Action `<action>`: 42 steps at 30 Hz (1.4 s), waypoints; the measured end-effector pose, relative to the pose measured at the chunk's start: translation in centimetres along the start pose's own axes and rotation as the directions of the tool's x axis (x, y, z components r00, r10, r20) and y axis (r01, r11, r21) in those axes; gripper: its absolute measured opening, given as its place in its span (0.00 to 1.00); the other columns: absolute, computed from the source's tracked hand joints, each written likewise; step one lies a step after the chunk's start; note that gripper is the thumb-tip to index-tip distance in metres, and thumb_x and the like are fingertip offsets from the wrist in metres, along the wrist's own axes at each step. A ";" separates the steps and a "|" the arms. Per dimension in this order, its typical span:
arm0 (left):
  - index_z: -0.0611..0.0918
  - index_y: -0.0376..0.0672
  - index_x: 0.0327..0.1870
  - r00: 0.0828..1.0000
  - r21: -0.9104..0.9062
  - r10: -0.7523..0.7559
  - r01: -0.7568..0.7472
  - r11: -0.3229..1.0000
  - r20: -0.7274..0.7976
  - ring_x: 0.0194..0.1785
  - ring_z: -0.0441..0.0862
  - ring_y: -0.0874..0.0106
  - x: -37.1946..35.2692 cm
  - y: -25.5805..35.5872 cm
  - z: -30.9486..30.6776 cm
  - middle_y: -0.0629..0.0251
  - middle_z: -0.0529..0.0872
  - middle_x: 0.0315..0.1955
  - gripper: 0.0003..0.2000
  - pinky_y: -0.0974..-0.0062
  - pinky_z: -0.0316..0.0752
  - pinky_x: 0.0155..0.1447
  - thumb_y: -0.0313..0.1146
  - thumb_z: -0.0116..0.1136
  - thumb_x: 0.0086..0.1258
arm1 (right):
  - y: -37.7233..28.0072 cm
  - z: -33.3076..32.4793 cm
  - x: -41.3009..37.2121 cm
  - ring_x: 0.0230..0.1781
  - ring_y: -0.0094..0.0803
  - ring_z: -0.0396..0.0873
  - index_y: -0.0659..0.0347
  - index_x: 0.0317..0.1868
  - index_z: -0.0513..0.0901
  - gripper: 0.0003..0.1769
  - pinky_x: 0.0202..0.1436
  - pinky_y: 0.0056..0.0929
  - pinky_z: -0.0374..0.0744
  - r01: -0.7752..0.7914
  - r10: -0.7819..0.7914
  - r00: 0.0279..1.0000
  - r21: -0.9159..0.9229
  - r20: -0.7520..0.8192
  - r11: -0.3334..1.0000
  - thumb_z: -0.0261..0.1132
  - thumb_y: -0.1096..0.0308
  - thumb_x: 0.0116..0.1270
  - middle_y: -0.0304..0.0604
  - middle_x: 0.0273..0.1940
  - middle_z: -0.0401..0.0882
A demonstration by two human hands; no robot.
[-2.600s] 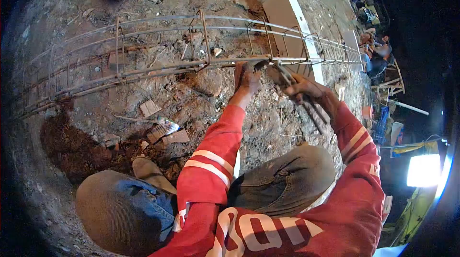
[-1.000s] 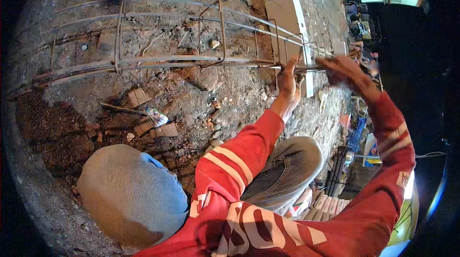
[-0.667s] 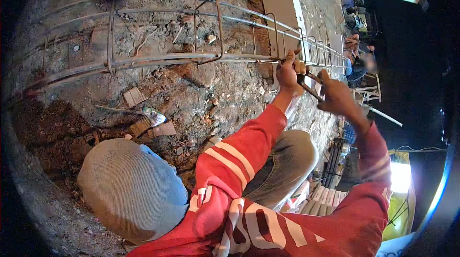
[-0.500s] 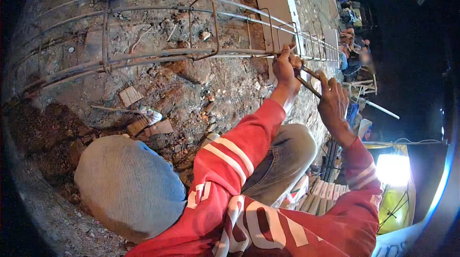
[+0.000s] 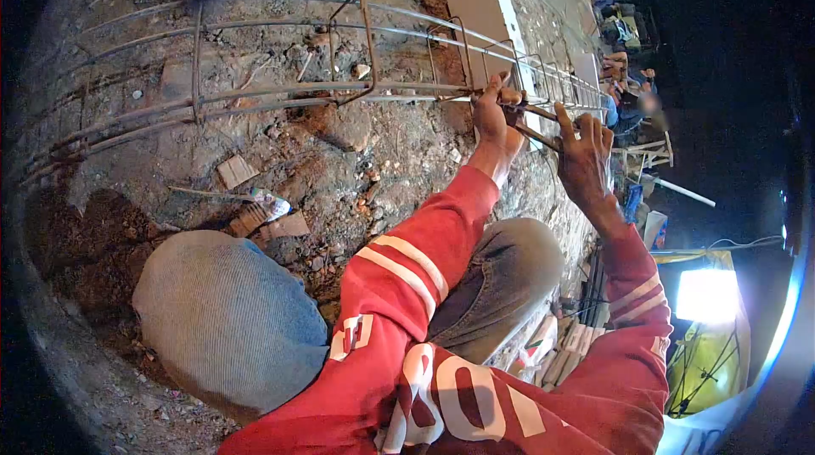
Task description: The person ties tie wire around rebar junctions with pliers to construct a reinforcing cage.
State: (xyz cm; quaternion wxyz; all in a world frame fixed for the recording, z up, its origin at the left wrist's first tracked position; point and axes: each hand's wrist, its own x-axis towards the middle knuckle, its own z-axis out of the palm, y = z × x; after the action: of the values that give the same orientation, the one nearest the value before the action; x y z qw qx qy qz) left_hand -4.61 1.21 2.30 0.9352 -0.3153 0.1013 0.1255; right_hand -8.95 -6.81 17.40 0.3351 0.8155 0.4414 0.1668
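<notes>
A long rebar cage (image 5: 365, 56) with rectangular stirrups lies across the view just beyond my hands. My left hand (image 5: 495, 120) is closed at the lower bars beside a stirrup, with its thumb raised. What its fingers hold there is partly hidden, perhaps a bar or tie wire. My right hand (image 5: 584, 158) is wrapped round the two long handles of pincers (image 5: 536, 134). The handles stand slightly apart. Their jaw end reaches the cage beside my left fingers, which cover it.
Rough soil with stones and broken tile pieces (image 5: 236, 171) lies below the cage. A pale block (image 5: 484, 14) stands behind it. A bright lamp (image 5: 708, 295) shines at the right. People (image 5: 624, 90) sit farther off, near a wooden frame (image 5: 649, 151).
Both hands and the pincers sit slightly farther left and higher in view. My right fingers have shifted on the handles. The cage appears a little displaced as the view moved.
</notes>
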 end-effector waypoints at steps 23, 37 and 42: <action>0.76 0.46 0.45 0.999 -0.033 -0.027 0.028 0.999 0.039 0.20 0.62 0.78 0.0 -0.1 -0.3 0.76 0.61 0.17 0.07 0.71 0.72 0.33 0.38 0.51 0.76 | -0.7 -0.4 -0.7 0.45 0.42 0.74 0.58 0.64 0.75 0.27 0.48 0.45 0.70 -0.082 0.086 0.992 -0.051 0.096 0.995 0.64 0.69 0.63 0.47 0.43 0.75; 0.84 0.47 0.39 0.986 0.124 -0.165 0.164 0.979 -0.006 0.30 0.77 0.70 -2.5 0.9 0.3 0.70 0.80 0.27 0.11 0.64 0.78 0.45 0.45 0.64 0.69 | 3.6 6.6 -1.3 0.20 0.44 0.75 0.60 0.21 0.76 0.23 0.24 0.41 0.72 -0.050 -0.108 0.946 0.468 0.306 0.883 0.76 0.51 0.57 0.45 0.20 0.76; 0.74 0.50 0.30 0.942 0.134 -0.219 0.190 0.973 0.253 0.20 0.60 0.81 -1.6 1.4 -2.1 0.79 0.60 0.14 0.13 0.74 0.61 0.29 0.44 0.52 0.77 | 1.6 6.8 -0.8 0.14 0.21 0.67 0.49 0.24 0.73 0.21 0.19 0.26 0.68 -0.994 -0.778 0.105 0.068 0.619 -0.080 0.74 0.49 0.60 0.28 0.15 0.64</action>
State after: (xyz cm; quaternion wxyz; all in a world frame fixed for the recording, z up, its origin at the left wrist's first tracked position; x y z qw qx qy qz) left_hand -6.79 0.74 0.28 0.9639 -0.2534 -0.0522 0.0631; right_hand -4.60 -10.80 13.62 -0.2470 0.6382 -0.1650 -0.7102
